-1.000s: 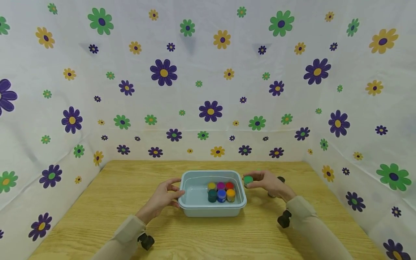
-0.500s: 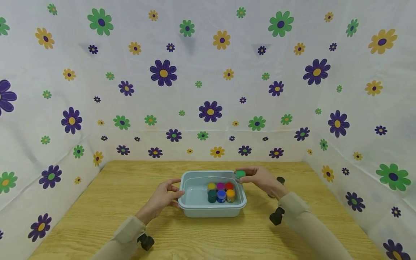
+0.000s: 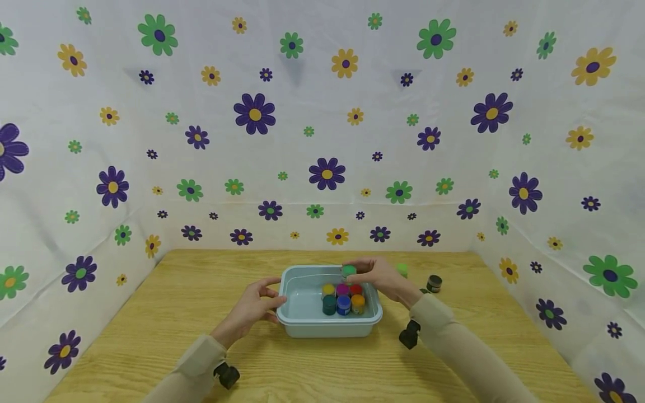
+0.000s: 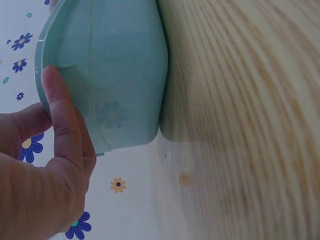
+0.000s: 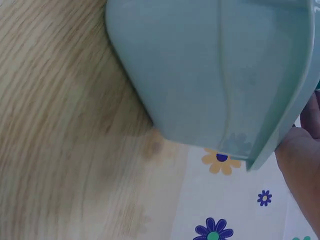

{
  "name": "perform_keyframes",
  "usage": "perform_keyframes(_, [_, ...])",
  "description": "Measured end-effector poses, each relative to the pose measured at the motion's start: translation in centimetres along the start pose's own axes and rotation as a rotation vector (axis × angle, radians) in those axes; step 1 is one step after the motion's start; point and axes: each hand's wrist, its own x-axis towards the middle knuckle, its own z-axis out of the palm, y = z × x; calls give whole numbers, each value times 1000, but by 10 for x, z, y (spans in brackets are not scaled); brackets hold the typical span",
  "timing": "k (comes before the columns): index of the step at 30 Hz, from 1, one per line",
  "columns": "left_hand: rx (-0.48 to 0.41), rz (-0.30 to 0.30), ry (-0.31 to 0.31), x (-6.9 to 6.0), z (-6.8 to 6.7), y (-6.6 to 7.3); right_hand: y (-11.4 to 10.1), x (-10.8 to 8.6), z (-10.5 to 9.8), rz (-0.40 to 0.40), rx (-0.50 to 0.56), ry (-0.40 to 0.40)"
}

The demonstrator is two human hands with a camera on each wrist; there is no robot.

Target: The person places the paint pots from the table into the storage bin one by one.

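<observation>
In the head view, a pale blue plastic tub stands on the table. My left hand holds its left end, thumb and fingers at the rim; the left wrist view shows those fingers against the rim up close. Over the tub's back right part, my right hand pinches a small green-lidded paint jar. Below it, two rows of jars sit at the tub's right side: yellow, magenta, red, dark green, blue and orange. In the right wrist view the tub wall hides my fingertips.
Right of the tub, a light green jar and a dark-lidded jar stand on the wooden table. Something green shows partly behind my right wrist. Flowered white cloth hangs behind and at both sides.
My right hand has carried the green-lidded jar leftward, from beside the tub's right edge to above its inside. The left hand has stayed at the rim.
</observation>
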Motion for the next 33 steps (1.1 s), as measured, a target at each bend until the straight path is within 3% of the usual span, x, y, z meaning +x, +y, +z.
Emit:
perform_keyframes(10, [-9,7,-14,-1,0,0,-11,14,36,106,-68,58])
perform_keyframes(16, [-8,10,-28,-2,-1,1,-15,25,59,44,-61,64])
perform_keyframes(21, [-4,10,-28,-2,-1,2,-22,32,74,45,-51,72])
perform_keyframes(27, [-4,9,-35,-2,-1,2,-22,43,81,29,-76,67])
perform_keyframes(33, [-3,21,-44,-2,-2,0,-22,52,83,58,-154,120])
